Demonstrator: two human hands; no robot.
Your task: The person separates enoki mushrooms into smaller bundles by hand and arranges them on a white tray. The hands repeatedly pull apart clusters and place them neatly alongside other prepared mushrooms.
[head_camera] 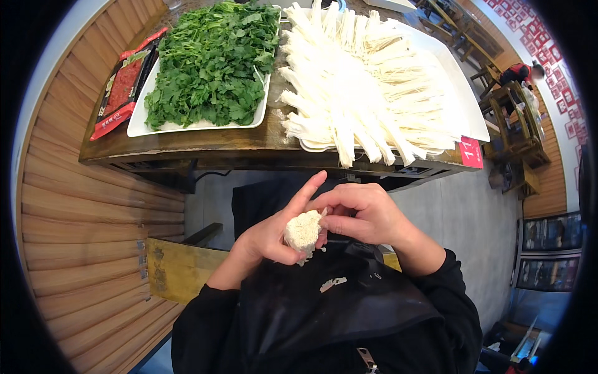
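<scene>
My left hand [275, 233] is wrapped around a bunch of enoki mushrooms [302, 230], its pale, stippled end facing up at me. Its index finger points away toward the table. At the bunch's right side, my right hand [359, 212] pinches a thin whitish bit between thumb and fingertips. Both hands are above my lap, over a dark apron [341, 304] with pale scraps on it. Beyond them, many enoki bundles [364, 84] lie spread on a white tray [460, 103], some hanging over its near edge.
On the wooden table [224, 145], a white tray [196, 131] of leafy green herbs [215, 65] sits beside a red-and-black food packet [124, 84]. A wood-slat wall [84, 196] and bench [182, 271] are at left. A person [518, 75] is among furniture far right.
</scene>
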